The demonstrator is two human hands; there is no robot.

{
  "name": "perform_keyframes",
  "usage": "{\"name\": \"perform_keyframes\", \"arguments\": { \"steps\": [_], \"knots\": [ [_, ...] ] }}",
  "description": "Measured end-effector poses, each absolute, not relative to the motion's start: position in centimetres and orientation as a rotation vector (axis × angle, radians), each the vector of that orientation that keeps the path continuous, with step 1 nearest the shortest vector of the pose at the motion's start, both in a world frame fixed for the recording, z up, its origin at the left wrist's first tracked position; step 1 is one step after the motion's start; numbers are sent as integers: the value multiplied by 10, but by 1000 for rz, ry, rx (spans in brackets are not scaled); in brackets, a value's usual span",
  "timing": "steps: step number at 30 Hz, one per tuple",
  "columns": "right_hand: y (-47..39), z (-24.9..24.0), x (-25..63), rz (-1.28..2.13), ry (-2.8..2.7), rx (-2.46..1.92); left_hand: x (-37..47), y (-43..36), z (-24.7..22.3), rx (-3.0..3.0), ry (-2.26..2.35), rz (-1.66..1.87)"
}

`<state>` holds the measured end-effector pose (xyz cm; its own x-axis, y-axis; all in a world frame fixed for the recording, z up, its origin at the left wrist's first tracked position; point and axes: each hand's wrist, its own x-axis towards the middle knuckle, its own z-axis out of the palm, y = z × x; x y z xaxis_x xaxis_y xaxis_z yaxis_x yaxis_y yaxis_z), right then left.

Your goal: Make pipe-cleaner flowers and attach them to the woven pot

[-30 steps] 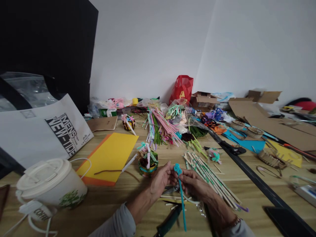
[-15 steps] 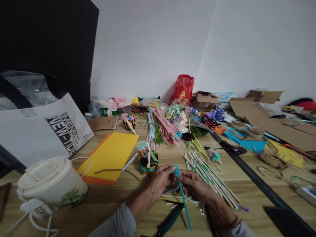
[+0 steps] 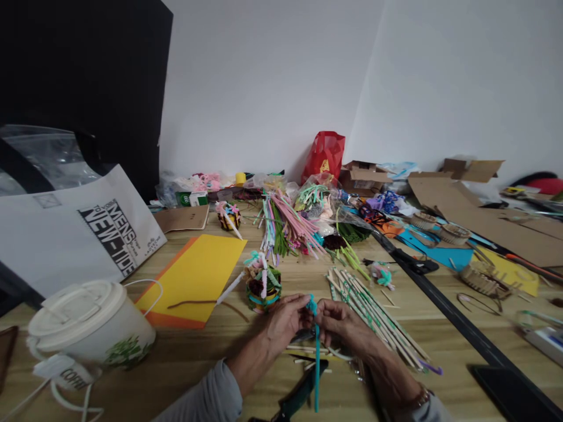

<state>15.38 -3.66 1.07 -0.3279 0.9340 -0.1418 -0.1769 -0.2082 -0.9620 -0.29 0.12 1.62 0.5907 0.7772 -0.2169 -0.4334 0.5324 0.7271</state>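
Between my two hands is a turquoise pipe cleaner, its top end bent into a small curled knot and its long tail hanging straight down. My left hand pinches the curled part from the left. The fingertips of my right hand close on it just below the curl, on the right side. Below them on the table lie dark-green-handled pliers, partly behind the tail. A small basket of pipe-cleaner flowers stands just beyond my left hand. Paper-wrapped sticks lie beside my right hand.
At left stand a lidded white paper bucket and a white shopping bag, with yellow card sheets nearby. Bundled pipe cleaners lie at the back. A dark strip, woven baskets and a phone-like black slab are at right.
The pipe cleaner's tail has swung left and now hangs nearly vertical instead of slanting to the lower right. Both hands keep hold of it, with small finger shifts.
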Motion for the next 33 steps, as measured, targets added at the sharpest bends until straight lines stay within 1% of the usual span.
{"name": "perform_keyframes", "arguments": {
  "steps": [11,24,33],
  "knots": [
    [-39,11,150,1683,-984,-967,-6,7,11,611,500,732],
    [-40,12,147,1603,-1078,-1054,-5,6,14,632,574,790],
    [-37,9,148,1578,-1094,-1076,-8,8,9,637,586,729]
  ]
}}
